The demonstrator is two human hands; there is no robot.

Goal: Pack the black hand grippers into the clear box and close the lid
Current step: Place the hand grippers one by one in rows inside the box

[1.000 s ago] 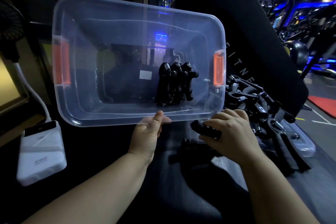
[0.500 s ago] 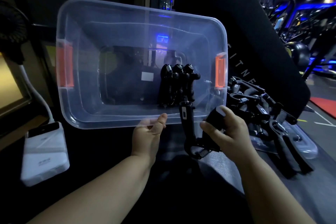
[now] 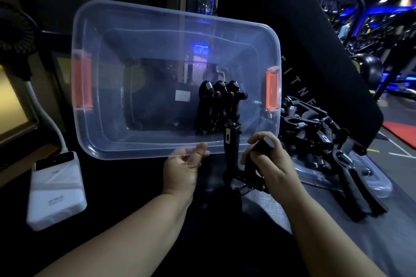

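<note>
The clear box (image 3: 144,56) with orange latches is tipped toward me, its opening facing the camera. My left hand (image 3: 183,170) pinches its near rim. Several black hand grippers (image 3: 217,108) stand packed together inside, right of centre. My right hand (image 3: 273,164) grips one handle of a black hand gripper (image 3: 234,162), held just below the box's near rim, spring end down and the free handle pointing up over the rim. More black grippers (image 3: 315,128) lie heaped to the right on the clear lid (image 3: 369,182).
A white power bank (image 3: 56,189) with a white cable lies at the left on the dark surface. A black fan (image 3: 15,38) stands at the far left. A black padded backrest (image 3: 292,36) rises behind the box. Gym equipment fills the background.
My right hand lifted a gripper off the dark surface and brought it up to the box's near rim. My left hand kept hold of the tipped box.
</note>
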